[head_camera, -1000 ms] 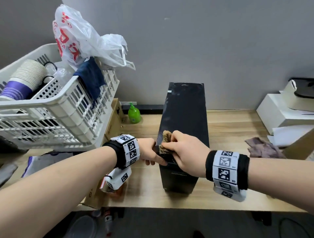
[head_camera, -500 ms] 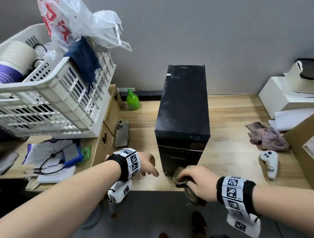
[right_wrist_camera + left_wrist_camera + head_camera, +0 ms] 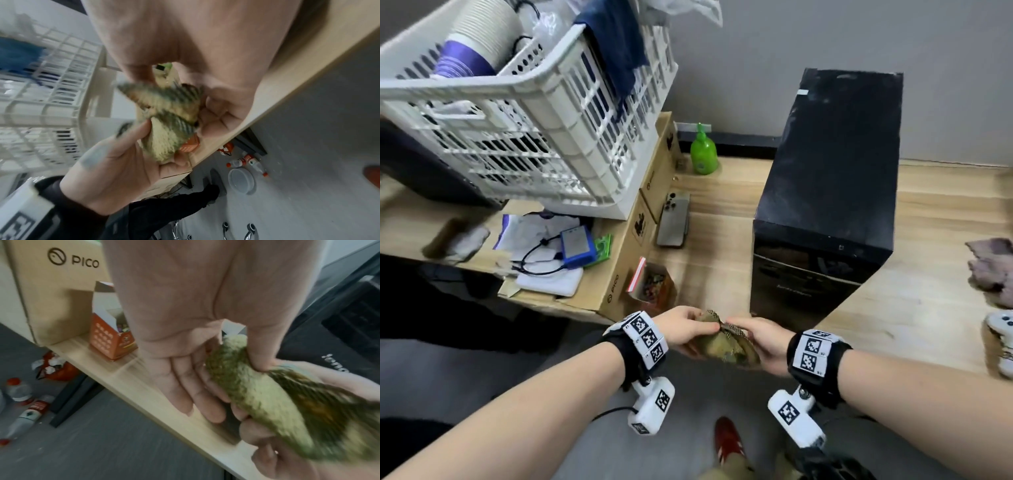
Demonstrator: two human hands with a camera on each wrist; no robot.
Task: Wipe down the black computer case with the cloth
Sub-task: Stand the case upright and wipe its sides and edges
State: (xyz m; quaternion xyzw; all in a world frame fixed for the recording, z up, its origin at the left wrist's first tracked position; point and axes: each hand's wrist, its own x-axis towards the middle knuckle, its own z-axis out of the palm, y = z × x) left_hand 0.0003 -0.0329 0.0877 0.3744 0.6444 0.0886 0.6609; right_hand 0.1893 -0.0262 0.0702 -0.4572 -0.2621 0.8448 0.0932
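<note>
Hands meet off the front edge of the desk, nearer than the black computer case, with the cloth bunched between them. The left hand pinches one end, thumb on top and fingers beneath; the right hand curls round the other end. Wiping looks paused (the cloth touches no part of the case), probably for refolding or turning to a cleaner face. Beyond the hands, the case stands upright on the desk, its top showing pale streaks toward the far end, so more passes seem needed there.
</note>
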